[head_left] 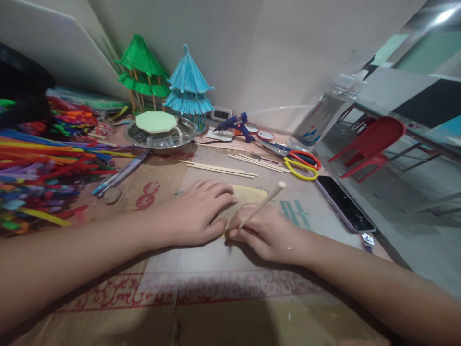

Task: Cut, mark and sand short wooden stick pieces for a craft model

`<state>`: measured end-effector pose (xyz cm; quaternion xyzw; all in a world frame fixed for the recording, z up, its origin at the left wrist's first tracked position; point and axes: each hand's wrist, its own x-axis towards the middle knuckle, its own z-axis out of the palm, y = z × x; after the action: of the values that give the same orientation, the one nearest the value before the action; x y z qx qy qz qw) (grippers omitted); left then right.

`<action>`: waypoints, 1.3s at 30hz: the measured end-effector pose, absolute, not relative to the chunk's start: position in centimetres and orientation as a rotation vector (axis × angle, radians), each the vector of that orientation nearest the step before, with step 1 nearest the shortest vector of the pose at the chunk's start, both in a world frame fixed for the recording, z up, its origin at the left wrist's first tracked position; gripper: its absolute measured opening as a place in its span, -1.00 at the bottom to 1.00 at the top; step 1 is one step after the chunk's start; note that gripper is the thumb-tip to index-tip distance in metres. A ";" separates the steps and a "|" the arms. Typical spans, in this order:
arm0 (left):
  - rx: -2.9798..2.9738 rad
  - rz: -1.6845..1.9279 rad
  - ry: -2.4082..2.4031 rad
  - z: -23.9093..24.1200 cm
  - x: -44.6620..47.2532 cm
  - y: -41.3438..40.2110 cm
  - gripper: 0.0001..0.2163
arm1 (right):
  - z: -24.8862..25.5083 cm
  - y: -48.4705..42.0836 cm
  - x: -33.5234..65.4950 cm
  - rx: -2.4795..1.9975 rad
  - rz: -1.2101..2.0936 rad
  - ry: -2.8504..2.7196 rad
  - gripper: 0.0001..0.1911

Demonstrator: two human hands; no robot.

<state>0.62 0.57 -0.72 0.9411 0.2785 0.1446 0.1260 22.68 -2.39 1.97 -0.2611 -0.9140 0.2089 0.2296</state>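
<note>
My right hand (266, 233) is closed in a writing grip around a pale, pencil-like wooden stick (264, 204). Its upper end points up and to the right, while its lower end is hidden by my fingers. Under both hands lies a small yellowish sheet (248, 193), mostly covered. My left hand (198, 211) rests flat on the left part of that sheet, fingers spread and holding nothing. The two hands are close together, with the left fingertips near the right knuckles. Beyond them, several thin wooden sticks (223, 169) lie on the cardboard work surface (144, 288).
Colourful pipe cleaners (39, 178) pile up at left. Behind stand a green pagoda model (140, 62), a blue one (189, 77) and a metal dish (133, 137). Around the right lie a glue gun (236, 126), scissors (302, 166), a water bottle (320, 117) and a phone (344, 202).
</note>
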 end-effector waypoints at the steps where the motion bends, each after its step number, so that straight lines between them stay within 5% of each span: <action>1: 2.741 0.432 0.814 -0.7 0.6 0.6 -0.65 | 2.0 -2.4 22.6 -0.708 0.562 -2.520 -0.77; 39: 2.754 0.398 0.812 -0.8 0.6 0.6 -0.67 | 1.5 -2.2 22.4 -0.826 0.585 -2.497 -0.77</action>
<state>0.61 0.63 -0.82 0.9431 0.2781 0.1363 0.1209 22.36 -2.19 1.48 -0.2989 -0.9036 0.2118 0.2219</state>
